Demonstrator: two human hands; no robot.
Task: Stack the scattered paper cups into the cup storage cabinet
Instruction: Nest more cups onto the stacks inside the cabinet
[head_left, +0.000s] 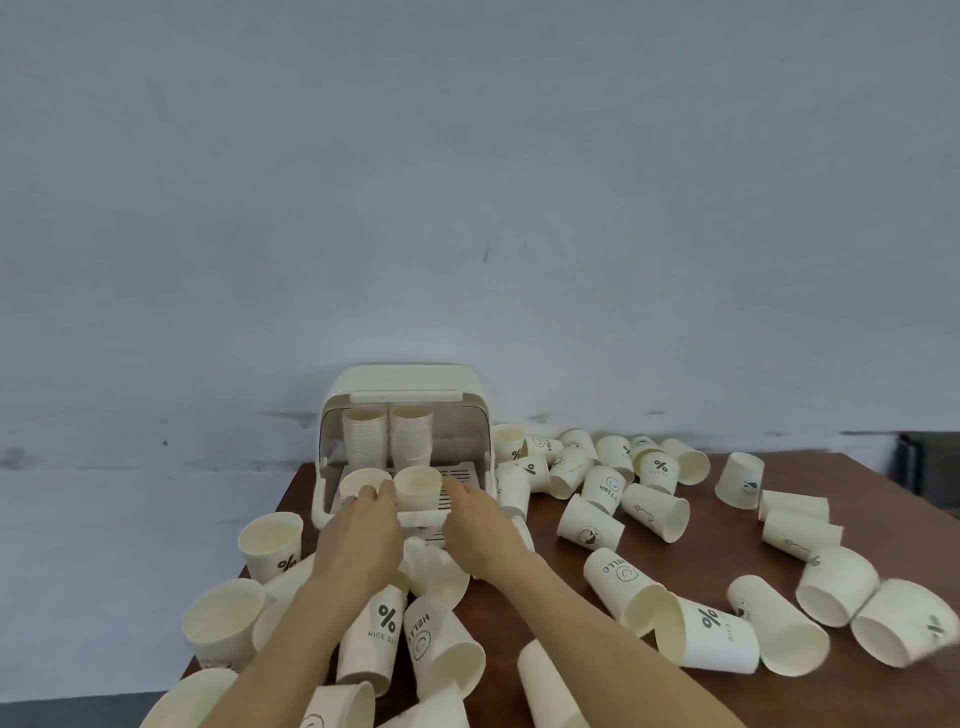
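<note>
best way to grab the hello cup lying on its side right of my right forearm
Take the HELLO cup round its side wall near the middle, coming down from above with the fingers spanning its width. It lies on the table with its open mouth towards you, beside a % cup. The thin rim would probably crush if pinched.
</note>
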